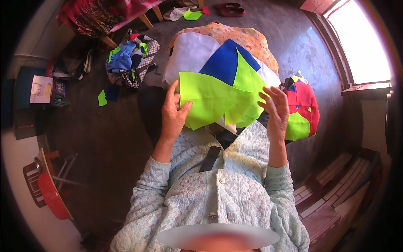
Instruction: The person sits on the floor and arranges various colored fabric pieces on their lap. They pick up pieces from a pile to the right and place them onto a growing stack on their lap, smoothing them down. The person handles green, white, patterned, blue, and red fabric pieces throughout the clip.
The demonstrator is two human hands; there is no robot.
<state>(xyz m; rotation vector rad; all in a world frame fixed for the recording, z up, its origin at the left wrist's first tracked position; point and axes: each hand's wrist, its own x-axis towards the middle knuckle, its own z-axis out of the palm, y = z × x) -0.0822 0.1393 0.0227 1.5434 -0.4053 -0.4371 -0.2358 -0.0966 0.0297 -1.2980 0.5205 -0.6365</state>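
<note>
My left hand (173, 114) has its thumb and fingers pinched on the left edge of a lime-green fabric piece (210, 101), the thumb lying on top of the cloth and the fingers tucked behind it. My right hand (275, 110) is up at the right edge of the same piece with its fingers spread apart and curled loosely; the fingertips are just beside the cloth, but I cannot tell whether they grip it. The green piece hangs in front of my lap, over a blue fabric piece (226, 63) and a white fabric piece (191, 52), which lie on a floral orange cloth (235, 33) spread across my knees. Just to the right of my right hand, beside my knee, sits a bundle of red, green and blue cloth pieces (302, 109). On the dark floor (113, 134) to my left, well apart from my hands, lies a heap of mixed fabric scraps (130, 59), with a small green scrap (102, 98) near it. A red chair (48, 189) stands at the lower left.
</note>
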